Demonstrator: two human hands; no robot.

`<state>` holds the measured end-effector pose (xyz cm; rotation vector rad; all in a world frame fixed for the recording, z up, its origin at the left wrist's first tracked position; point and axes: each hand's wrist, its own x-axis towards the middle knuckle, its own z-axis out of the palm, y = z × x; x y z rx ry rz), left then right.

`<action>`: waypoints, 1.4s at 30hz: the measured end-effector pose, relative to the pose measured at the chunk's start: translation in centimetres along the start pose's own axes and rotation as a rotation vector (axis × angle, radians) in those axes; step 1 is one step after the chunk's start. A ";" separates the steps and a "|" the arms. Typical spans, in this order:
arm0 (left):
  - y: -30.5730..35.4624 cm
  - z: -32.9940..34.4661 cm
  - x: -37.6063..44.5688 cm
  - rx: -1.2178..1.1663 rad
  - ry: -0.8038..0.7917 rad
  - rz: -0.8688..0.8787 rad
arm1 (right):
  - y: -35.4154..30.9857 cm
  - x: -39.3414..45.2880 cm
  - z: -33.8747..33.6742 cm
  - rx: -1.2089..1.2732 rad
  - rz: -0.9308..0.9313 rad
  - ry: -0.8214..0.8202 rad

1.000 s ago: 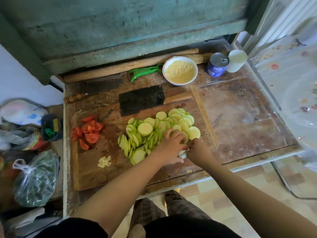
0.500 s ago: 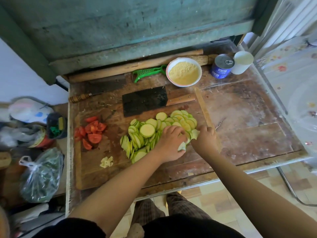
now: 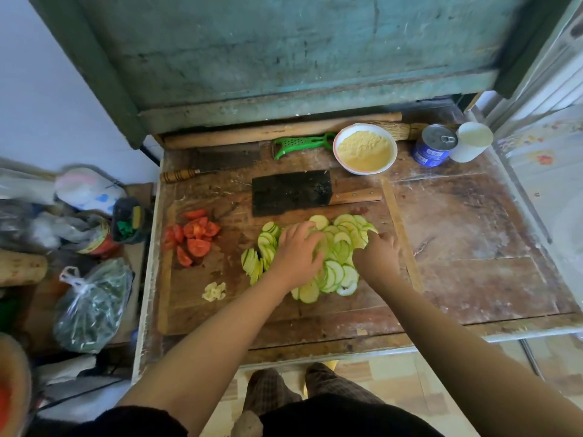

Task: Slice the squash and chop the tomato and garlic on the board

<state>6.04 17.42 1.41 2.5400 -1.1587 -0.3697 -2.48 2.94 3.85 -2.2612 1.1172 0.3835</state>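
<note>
Gathering sliced squash [image 3: 339,247] at centre of board [image 3: 195,313]: left hand [image 3: 298,250] laid flat on the pile, fingers spread; right hand [image 3: 378,255] touching pile's right edge, finger posture not discernible. Cutting apparently complete: tomato [image 3: 192,236] in chunks at board left, garlic [image 3: 214,291] chopped nearer front edge, cleaver [image 3: 291,192] set down behind slices. Remaining: tidying only, by the look of it. Bowl [image 3: 391,159] filled with yellow meal; tin [image 3: 433,145] sealed; bag [image 3: 91,305] holding greens.
</note>
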 end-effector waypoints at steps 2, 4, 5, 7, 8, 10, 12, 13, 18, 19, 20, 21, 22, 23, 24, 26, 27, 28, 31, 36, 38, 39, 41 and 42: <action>-1.0 -0.8 -0.6 -0.006 0.020 -0.053 | -1.8 -0.4 0.4 -0.014 -0.106 0.000; -1.8 -1.6 -1.1 0.002 0.023 -0.094 | -3.5 -0.7 0.9 -0.033 -0.185 -0.001; -2.5 -2.2 -1.6 -0.001 0.032 -0.124 | -4.8 -1.1 1.4 -0.048 -0.231 -0.008; -3.5 -3.2 -2.1 -0.006 0.037 -0.177 | -6.4 -1.5 2.2 -0.074 -0.299 -0.023; -4.6 -3.7 -2.7 -0.010 0.053 -0.216 | -7.9 -1.9 2.8 -0.081 -0.336 -0.030; -6.6 -4.6 -3.7 -0.016 0.086 -0.286 | -10.2 -2.5 4.0 -0.104 -0.386 -0.054; -8.6 -5.4 -4.8 -0.037 0.124 -0.349 | -12.4 -2.8 5.4 -0.151 -0.431 -0.065; -8.8 -5.6 -4.9 -0.035 0.136 -0.374 | -12.7 -2.8 5.5 -0.168 -0.443 -0.062; -14.8 -7.4 -7.4 -0.055 0.094 -0.596 | -18.3 -3.1 9.6 -0.269 -0.503 -0.086; -16.2 -7.6 -7.8 -0.055 0.062 -0.630 | -19.5 -3.2 10.2 -0.282 -0.494 -0.086; -17.6 -7.9 -8.1 -0.052 0.025 -0.657 | -20.6 -3.1 11.0 -0.265 -0.497 -0.082; -18.8 -8.1 -8.2 -0.058 -0.022 -0.684 | -21.6 -2.8 11.8 -0.239 -0.503 -0.091; -19.9 -8.3 -8.2 -0.060 -0.062 -0.705 | -22.5 -2.5 12.5 -0.221 -0.509 -0.113; -21.7 -8.4 -8.2 -0.072 -0.114 -0.717 | -23.7 -2.0 13.9 -0.208 -0.507 -0.150; -21.9 -8.5 -8.0 -0.097 -0.141 -0.720 | -23.8 -1.8 13.9 -0.214 -0.498 -0.186; -23.5 -8.4 -7.6 -0.182 -0.200 -0.710 | -24.7 -1.4 15.2 -0.247 -0.420 -0.258; -23.3 -8.3 -7.3 -0.217 -0.206 -0.707 | -24.6 -1.3 15.1 -0.267 -0.390 -0.276; -24.2 -7.9 -7.2 -0.241 -0.218 -0.700 | -25.1 -1.0 15.9 -0.270 -0.348 -0.296; -24.8 -7.3 -7.0 -0.217 -0.169 -0.688 | -25.6 -0.7 17.5 -0.288 -0.340 -0.311; -25.0 -6.4 -6.9 -0.299 -0.043 -0.611 | -25.3 -1.3 18.5 -0.273 -0.310 -0.266; -24.7 -6.5 -7.0 -0.328 -0.067 -0.550 | -24.8 -1.1 19.1 -0.283 -0.349 -0.244; -24.4 -6.8 -7.1 -0.327 -0.083 -0.517 | -24.5 -0.8 19.4 -0.312 -0.383 -0.220; -24.3 -7.1 -7.2 -0.325 -0.090 -0.491 | -24.4 -0.6 19.2 -0.305 -0.347 -0.211; -24.4 -6.9 -7.4 -0.303 -0.085 -0.512 | -24.5 -0.8 18.9 -0.288 -0.303 -0.225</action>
